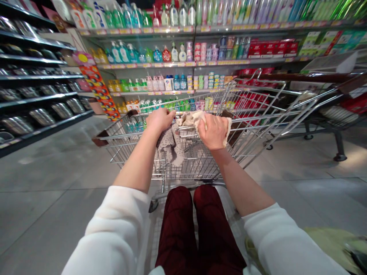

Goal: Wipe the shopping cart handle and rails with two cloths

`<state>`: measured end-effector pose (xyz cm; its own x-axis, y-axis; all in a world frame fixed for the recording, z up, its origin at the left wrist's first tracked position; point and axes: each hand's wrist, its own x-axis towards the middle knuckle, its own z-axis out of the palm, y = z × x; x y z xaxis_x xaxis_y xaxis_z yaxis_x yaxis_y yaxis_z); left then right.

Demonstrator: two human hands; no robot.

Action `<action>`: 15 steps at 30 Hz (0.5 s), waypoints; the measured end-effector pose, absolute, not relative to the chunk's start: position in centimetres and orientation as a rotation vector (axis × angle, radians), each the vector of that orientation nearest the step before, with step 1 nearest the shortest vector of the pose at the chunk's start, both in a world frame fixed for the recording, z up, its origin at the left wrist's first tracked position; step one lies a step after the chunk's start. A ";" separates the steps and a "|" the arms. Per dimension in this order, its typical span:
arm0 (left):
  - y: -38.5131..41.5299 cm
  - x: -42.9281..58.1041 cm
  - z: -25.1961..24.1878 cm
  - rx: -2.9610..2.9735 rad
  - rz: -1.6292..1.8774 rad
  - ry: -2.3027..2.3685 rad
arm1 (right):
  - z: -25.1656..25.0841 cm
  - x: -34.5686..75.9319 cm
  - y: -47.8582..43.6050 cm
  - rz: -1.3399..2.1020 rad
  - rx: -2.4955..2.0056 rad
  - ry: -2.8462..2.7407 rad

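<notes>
The right hand (pixel 213 130) is clamped on a bunched cream-coloured cloth (pixel 191 117), an edge of which shows beyond the knuckles, at the near top rail of a silver wire-mesh shopping cart (pixel 200 162). The left hand (pixel 160 119) has its fingers curled over the same rail; whether it grips the rail or fabric cannot be told. Just beneath it hangs a grey dotted cloth (pixel 169 144); whether the two pieces join is unclear. A brown plastic corner piece (pixel 100 138) caps the cart's left corner. Below are the person's dark red trousers (pixel 177 229). Beyond the cart stand shelves (pixel 172 65) of colourful bottles; shiny metal pots (pixel 43 116) line the left shelving.
</notes>
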<state>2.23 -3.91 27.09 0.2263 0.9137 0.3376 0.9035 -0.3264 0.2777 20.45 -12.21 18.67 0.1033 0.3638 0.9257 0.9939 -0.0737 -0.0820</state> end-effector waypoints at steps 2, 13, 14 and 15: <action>-5.4 1.4 27.1 2.423 0.890 1.828 | 18.6 20.4 -12.2 -0.972 -1.556 -1.378; -8.0 0.2 23.4 2.552 1.254 1.497 | 18.4 20.5 -12.2 -1.021 -1.554 -1.361; -8.8 0.1 23.9 2.480 1.478 1.393 | 18.4 20.5 -12.2 -1.023 -1.554 -1.359; -10.0 -0.1 24.3 2.360 1.696 1.246 | 18.5 20.4 -12.2 -1.020 -1.556 -1.360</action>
